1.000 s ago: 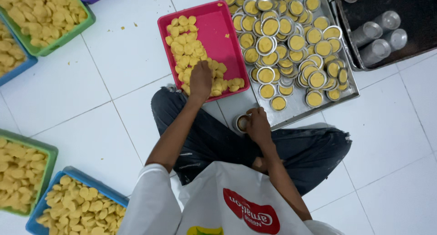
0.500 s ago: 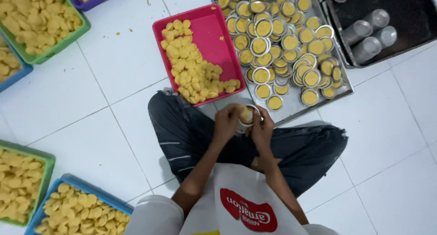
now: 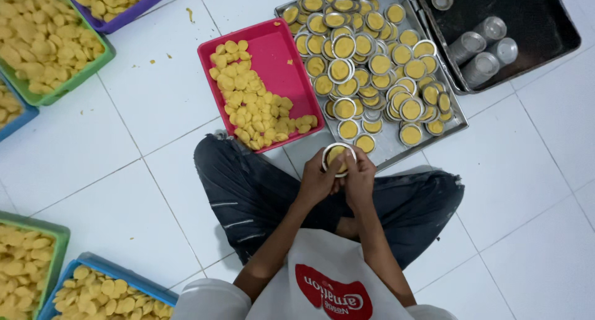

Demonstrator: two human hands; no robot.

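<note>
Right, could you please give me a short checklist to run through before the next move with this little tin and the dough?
1. Small round tin held by both hands, left hand and right hand: ok.
2. Yellow dough sits inside the tin: ok.
3. Dough pressed evenly against the tin's wall: cannot tell, the fingers cover part of it.
4. Dough pieces on hand in the red tray: ok, a good heap lies along its left side.
5. Free room on the metal tray of filled tins: not ok, it looks packed, with tins overlapping.
6. Empty tins in the dark tray: ok, several lie there.
</note>
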